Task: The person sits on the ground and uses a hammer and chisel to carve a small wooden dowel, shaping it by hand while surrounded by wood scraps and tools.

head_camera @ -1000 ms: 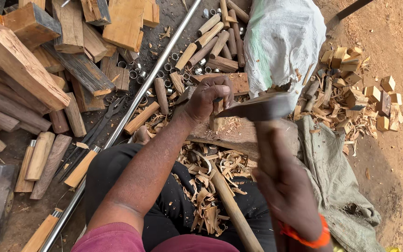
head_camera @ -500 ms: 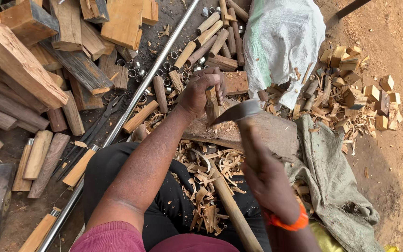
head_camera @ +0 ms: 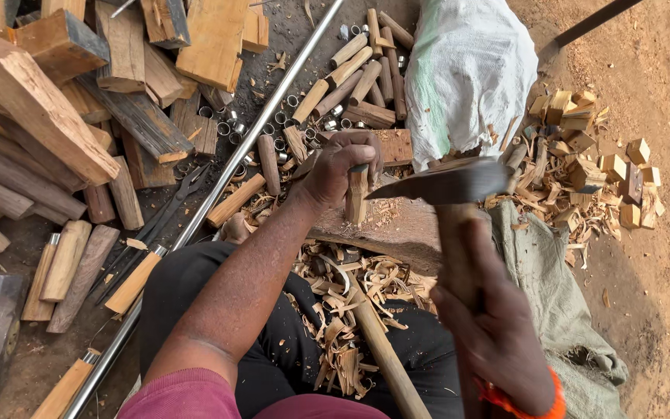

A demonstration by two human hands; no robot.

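Standing upright on the chopping block [head_camera: 397, 225], the pale wooden peg [head_camera: 357, 194] is gripped by the left hand [head_camera: 339, 167].

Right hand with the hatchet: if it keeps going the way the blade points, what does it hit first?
Most likely the small wooden piece held upright by the left hand on the chopping block; right hand; hatchet. Depth is unclear.

Small pale wood piece [head_camera: 357, 194], roughly squared, stands upright w/ its lower end on a worn wooden chopping block [head_camera: 397, 225], top end gripped by the left hand [head_camera: 340, 167]. Adze-type tool [head_camera: 450, 186]: dark metal blade pointing left, tip just beside the wood piece, brown wooden handle clasped in the right hand [head_camera: 498, 334].
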